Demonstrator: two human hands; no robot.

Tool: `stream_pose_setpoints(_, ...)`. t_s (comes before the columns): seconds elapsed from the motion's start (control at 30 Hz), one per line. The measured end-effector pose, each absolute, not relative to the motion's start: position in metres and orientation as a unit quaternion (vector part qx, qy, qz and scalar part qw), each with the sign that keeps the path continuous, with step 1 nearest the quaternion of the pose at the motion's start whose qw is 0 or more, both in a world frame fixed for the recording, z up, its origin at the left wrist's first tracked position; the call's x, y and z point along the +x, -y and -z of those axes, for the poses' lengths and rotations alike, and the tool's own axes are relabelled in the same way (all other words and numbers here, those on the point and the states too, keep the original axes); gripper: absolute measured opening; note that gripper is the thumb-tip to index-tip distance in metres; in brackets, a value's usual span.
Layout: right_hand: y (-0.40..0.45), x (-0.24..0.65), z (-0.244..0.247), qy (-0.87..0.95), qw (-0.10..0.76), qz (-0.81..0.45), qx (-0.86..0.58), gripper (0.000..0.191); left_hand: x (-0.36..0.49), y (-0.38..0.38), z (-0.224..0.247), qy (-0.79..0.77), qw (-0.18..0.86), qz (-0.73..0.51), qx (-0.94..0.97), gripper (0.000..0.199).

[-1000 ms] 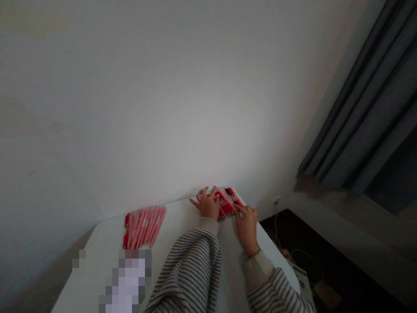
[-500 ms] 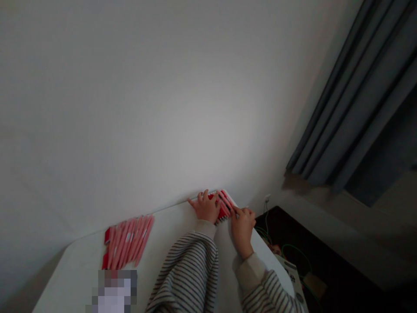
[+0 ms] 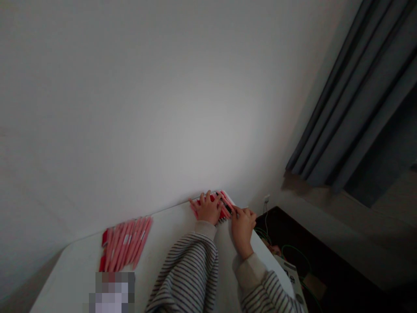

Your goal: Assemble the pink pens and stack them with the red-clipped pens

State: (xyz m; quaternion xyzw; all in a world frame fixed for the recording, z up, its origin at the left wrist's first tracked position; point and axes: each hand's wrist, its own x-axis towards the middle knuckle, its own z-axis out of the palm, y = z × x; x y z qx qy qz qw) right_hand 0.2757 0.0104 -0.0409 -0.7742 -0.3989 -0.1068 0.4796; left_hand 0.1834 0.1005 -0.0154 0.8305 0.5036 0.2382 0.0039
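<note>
My left hand (image 3: 208, 212) lies with its fingers spread over a row of pink pens (image 3: 224, 211) on a red backing (image 3: 213, 198) at the table's far corner. Several dark pen tips stick out along the near side of that row. At the row's right end, my right hand (image 3: 243, 226) has its thumb and fingers pinched on the near end of a pink pen (image 3: 227, 200). My palms and fingers cover parts of the pens. Over to the left, a fanned group of pink pens (image 3: 127, 243) lies on another red piece (image 3: 104, 237).
The white table (image 3: 169, 230) stands against a pale wall (image 3: 202, 108). Past its right edge are cables, a white box with dark print (image 3: 289, 276) and a wall socket (image 3: 266, 198). A dark curtain (image 3: 352, 95) hangs at right. A blurred patch covers something at lower left.
Pink and red now show to the left of my left hand, where bare table was before. My left fingers have shifted slightly over the pens. My right hand stays nearly in place.
</note>
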Motion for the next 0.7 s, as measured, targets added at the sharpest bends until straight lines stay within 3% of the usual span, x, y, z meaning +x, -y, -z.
stream_pose_setpoints(0.23,-0.010,0.276,0.042,0.401,0.485,0.101,-0.770,0.027,0.184,-0.099,0.017,-0.501,0.005,-0.228,0.835,0.039)
stream_pose_setpoints(0.7,-0.006,0.272,0.027,0.385,0.397,0.028,-0.833,0.030,0.182,-0.097,0.010,-0.517,0.013,-0.177,0.838,0.042)
